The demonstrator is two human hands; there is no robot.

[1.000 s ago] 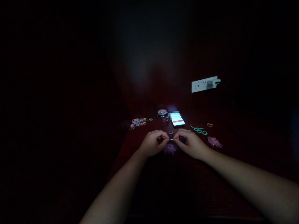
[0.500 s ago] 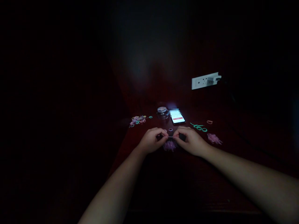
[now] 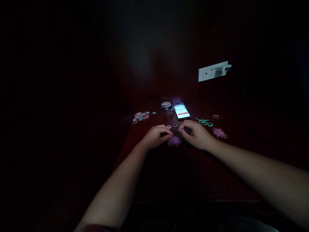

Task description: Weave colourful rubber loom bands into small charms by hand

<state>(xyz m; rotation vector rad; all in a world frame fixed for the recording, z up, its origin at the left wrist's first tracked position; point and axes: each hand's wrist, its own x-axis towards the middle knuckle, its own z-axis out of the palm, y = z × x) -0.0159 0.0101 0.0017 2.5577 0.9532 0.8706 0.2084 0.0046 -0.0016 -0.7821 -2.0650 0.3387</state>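
My left hand has its thumb and index finger nearly together at the left edge of a small pile of purple bands, which look like small hair ties. My right hand is curled, its thumb and fingertips pinched just above and right of that pile. No band shows stretched between the hands, and it is too dark to make out what either pinch holds. Beyond the fingertips lie a pink ring-shaped band and a purple ring-shaped band.
A lidded clear jar stands beside a lit phone. Mixed coloured bands lie at left; green bands, an orange band and a pink-purple pile at right. A wall socket holds a plug. The dark red table is dim.
A purple band was held taut between both hands; now none shows there and the fingertips are farther apart. The view has tilted down slightly, so everything sits higher.
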